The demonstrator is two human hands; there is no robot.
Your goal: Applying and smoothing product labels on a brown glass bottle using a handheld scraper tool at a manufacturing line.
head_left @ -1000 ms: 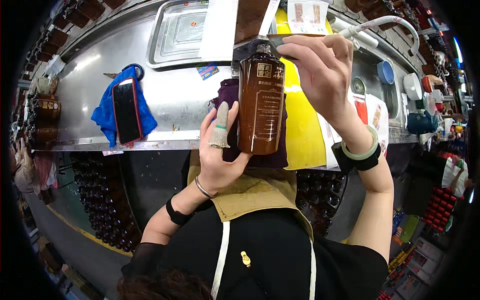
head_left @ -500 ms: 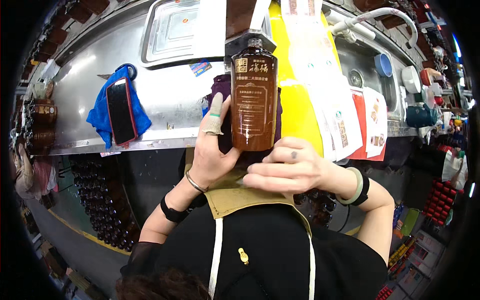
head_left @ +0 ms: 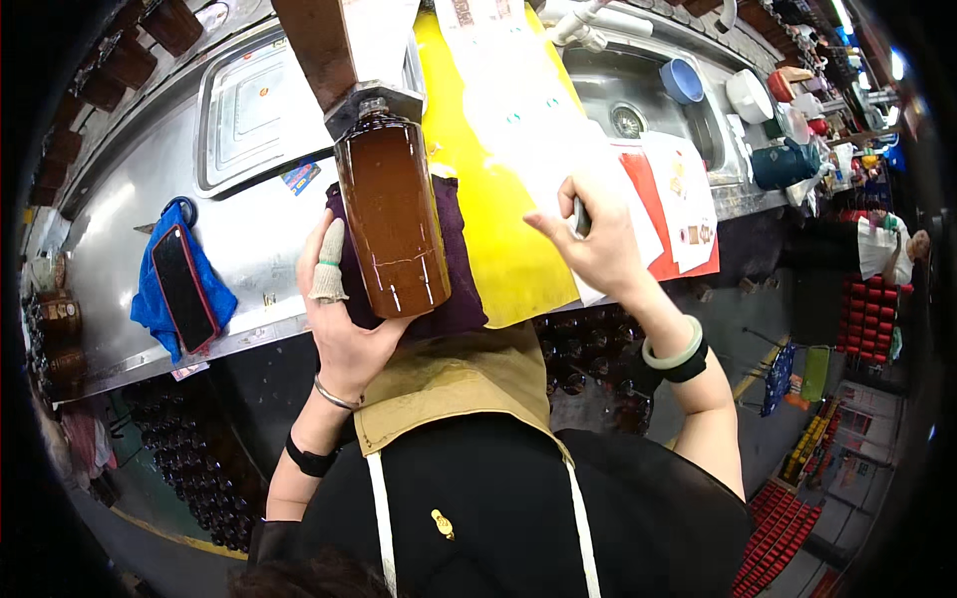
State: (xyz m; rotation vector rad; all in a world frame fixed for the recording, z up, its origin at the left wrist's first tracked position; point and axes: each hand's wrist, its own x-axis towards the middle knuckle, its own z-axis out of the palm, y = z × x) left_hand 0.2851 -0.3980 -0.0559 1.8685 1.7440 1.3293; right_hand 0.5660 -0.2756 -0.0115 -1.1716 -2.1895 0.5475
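Note:
A brown glass bottle [head_left: 394, 214] lies on a folded dark purple cloth [head_left: 464, 249], its neck against a grey angled block [head_left: 404, 100]. Its upper side is plain. My left hand [head_left: 351, 339] is at the bottle's lower left, fingers stretched along its side and thumb at its base. One finger wears a knitted cover [head_left: 329, 269] with a green band. Over white printed sheets [head_left: 538, 159] on the right, my right hand [head_left: 603, 234] is closed on a small dark narrow object [head_left: 580, 216]; its kind cannot be made out.
Yellow sheeting [head_left: 508, 259] lies beneath the white sheets. To the left are a phone [head_left: 186, 289] on a blue cloth [head_left: 221, 299] and a metal tray [head_left: 214, 149]. A sink [head_left: 608, 85] with a blue bowl [head_left: 682, 80] stands at the far right. Bottles [head_left: 189, 439] stand below the counter.
The bottle's printed face was upward; now a plain side is. My right hand has moved from near the bottle's base to the right, over the sheets. The view has shifted.

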